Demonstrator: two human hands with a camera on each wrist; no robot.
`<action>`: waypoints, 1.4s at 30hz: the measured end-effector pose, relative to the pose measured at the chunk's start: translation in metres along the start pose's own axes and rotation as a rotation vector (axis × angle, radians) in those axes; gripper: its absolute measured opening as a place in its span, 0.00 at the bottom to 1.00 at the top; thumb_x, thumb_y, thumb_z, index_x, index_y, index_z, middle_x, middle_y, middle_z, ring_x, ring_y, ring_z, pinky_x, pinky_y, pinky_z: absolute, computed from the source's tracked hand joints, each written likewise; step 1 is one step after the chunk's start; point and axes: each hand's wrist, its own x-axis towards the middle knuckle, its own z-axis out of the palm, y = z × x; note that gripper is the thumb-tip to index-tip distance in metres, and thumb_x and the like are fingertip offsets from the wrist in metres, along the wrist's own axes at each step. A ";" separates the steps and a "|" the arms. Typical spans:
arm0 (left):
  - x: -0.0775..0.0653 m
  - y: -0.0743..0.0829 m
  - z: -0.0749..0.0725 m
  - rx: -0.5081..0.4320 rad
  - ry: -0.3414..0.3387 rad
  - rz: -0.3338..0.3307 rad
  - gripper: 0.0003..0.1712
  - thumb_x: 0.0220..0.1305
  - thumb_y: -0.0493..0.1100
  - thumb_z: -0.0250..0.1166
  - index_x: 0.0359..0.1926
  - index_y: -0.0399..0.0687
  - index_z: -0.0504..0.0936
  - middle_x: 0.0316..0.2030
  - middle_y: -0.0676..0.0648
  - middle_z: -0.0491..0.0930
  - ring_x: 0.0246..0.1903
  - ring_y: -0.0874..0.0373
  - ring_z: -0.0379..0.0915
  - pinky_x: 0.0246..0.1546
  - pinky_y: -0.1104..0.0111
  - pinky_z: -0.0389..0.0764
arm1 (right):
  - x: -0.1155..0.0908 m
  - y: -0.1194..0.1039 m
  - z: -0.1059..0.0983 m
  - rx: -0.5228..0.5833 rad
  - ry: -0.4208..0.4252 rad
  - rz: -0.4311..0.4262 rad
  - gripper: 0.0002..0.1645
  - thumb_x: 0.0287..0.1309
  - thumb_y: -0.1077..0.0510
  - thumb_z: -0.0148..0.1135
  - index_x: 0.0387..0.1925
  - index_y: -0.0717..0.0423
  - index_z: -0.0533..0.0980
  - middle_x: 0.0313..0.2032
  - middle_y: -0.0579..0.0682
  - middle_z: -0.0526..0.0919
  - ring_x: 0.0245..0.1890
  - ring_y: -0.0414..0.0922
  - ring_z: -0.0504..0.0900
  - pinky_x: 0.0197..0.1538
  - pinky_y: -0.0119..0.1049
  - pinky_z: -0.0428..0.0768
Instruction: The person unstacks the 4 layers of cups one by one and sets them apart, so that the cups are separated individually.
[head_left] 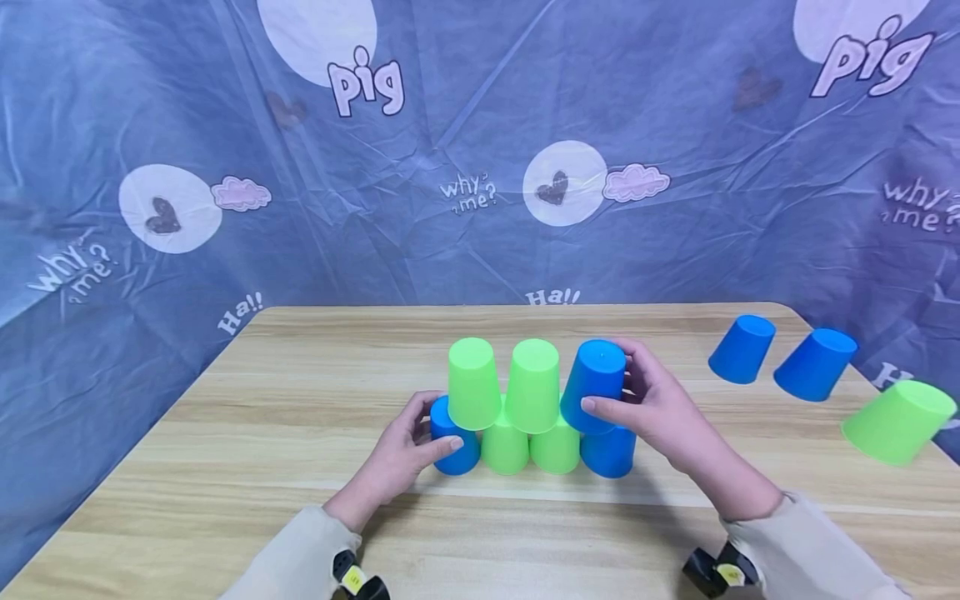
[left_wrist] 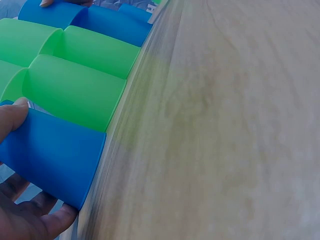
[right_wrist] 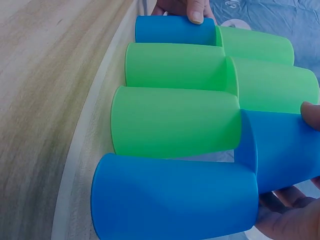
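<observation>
Upside-down cups form two tiers on the table. Along the bottom run a blue cup (head_left: 456, 454), two green cups (head_left: 505, 447) and another blue cup (right_wrist: 175, 197). Above them sit two green cups (head_left: 534, 387) and, at the right end, a blue cup (head_left: 592, 387). My left hand (head_left: 408, 446) holds the left bottom blue cup, thumb in front and fingers round its far side. My right hand (head_left: 652, 408) grips the upper blue cup between thumb and fingers; its rim meets the cups below in the right wrist view. Part of the right fingers is hidden behind that cup.
To the right stand two more blue cups (head_left: 742, 350) and a green cup (head_left: 898, 423), near the edge of the wooden table (head_left: 300, 375). Behind the table hangs a blue printed cloth (head_left: 420, 242).
</observation>
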 end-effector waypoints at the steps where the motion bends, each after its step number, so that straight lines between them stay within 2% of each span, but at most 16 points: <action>1: 0.000 0.000 0.000 0.000 -0.001 0.001 0.29 0.57 0.45 0.66 0.59 0.55 0.66 0.55 0.46 0.70 0.57 0.46 0.67 0.57 0.46 0.67 | 0.000 0.000 0.000 -0.001 -0.001 0.000 0.42 0.54 0.53 0.65 0.65 0.52 0.54 0.59 0.62 0.67 0.59 0.66 0.67 0.53 0.65 0.69; 25: 0.001 -0.001 -0.001 -0.005 -0.015 0.010 0.29 0.57 0.45 0.66 0.59 0.55 0.66 0.55 0.46 0.70 0.56 0.46 0.68 0.56 0.48 0.69 | 0.001 -0.003 -0.002 -0.028 0.032 -0.009 0.40 0.55 0.52 0.63 0.65 0.51 0.55 0.59 0.62 0.69 0.57 0.64 0.69 0.51 0.64 0.71; 42: 0.000 -0.002 -0.001 -0.013 -0.011 0.015 0.29 0.58 0.45 0.66 0.59 0.55 0.66 0.55 0.46 0.70 0.57 0.46 0.67 0.56 0.48 0.68 | -0.003 0.000 -0.025 -0.033 0.146 -0.034 0.41 0.57 0.52 0.62 0.66 0.52 0.52 0.59 0.64 0.68 0.57 0.64 0.68 0.51 0.64 0.70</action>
